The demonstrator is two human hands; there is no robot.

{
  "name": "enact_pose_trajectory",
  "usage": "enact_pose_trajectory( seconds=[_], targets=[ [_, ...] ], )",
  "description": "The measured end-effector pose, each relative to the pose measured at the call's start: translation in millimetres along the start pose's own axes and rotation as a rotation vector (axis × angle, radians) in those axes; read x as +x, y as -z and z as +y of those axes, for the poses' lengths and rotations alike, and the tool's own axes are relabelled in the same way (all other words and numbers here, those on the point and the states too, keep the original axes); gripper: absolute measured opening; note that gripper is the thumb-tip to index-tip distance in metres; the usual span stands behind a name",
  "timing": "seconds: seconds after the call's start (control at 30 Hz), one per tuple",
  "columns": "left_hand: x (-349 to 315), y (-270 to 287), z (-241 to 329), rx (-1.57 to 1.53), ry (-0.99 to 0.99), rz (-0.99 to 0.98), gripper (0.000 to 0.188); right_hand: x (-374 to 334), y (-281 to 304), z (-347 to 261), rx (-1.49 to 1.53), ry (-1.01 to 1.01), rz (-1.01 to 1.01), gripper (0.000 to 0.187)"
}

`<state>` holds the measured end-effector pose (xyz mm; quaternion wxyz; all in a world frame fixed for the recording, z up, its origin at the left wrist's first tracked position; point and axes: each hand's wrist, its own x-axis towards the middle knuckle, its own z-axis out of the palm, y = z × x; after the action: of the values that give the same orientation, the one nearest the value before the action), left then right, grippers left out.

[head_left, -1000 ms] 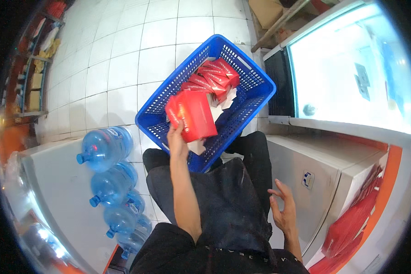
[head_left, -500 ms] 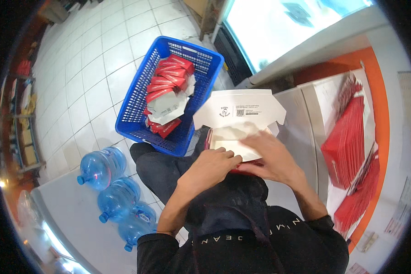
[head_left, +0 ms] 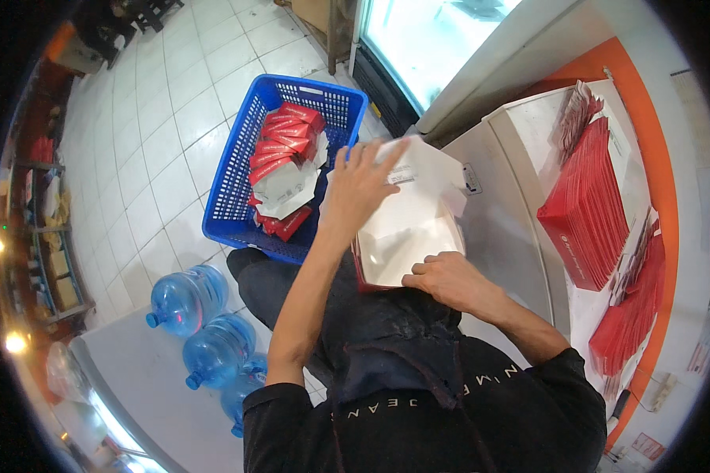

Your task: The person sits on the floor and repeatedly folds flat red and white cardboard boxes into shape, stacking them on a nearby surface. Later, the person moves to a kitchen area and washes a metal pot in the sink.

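Observation:
A food carton [head_left: 412, 236], white inside and red outside, rests on my lap with its lid raised. At the left part of the lid, my left hand [head_left: 360, 185] reaches up with its fingers stretched apart, over or against the cardboard. My right hand [head_left: 450, 280] is closed on the carton's near right edge, fingertips inside the rim and thumb out of sight. To the left of the carton a blue plastic basket [head_left: 227, 177] holds several red cartons [head_left: 280, 146], one with a white flap [head_left: 284, 189] standing out.
On the white surface to my right stand stacks of flat red cartons [head_left: 584, 213]. Several blue water bottles [head_left: 217, 347] lie at my left, beside a grey-white surface [head_left: 146, 370]. A lit glass-fronted cooler [head_left: 426, 47] stands ahead, past the tiled floor [head_left: 162, 154].
My left hand has gone from the carton's near edge up to its lid. My right hand has come back to the near right edge. The carton's inside is now more exposed.

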<state>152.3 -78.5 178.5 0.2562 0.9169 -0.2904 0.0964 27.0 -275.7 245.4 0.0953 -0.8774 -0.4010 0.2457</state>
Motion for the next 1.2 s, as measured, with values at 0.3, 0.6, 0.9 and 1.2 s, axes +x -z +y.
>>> enact_pose_trajectory(
  seconds=[0.3, 0.6, 0.9, 1.2],
  targets=[
    [-67.9, -107.8, -85.8, -0.278, 0.373, -0.111, 0.048, -23.9, -24.6, -0.8, 0.097, -0.068, 0.031, 0.02],
    [-137.6, -56.2, -32.6, -1.255, 1.163, 0.083, 0.062, -17.3, -38.2, 1.6, 0.051, -0.125, 0.048, 0.02],
    [-138.8, -30.6, 43.3, -1.397, 0.983, 0.108, 0.071, -0.2, -35.5, -7.9, -0.04, -0.02, 0.063, 0.025],
    [-139.0, 1.6, 23.9, -1.321, 0.711, 0.262, 0.084, -1.6, 36.3, 30.5, 0.664, -0.818, 1.166, 0.05]
  ],
)
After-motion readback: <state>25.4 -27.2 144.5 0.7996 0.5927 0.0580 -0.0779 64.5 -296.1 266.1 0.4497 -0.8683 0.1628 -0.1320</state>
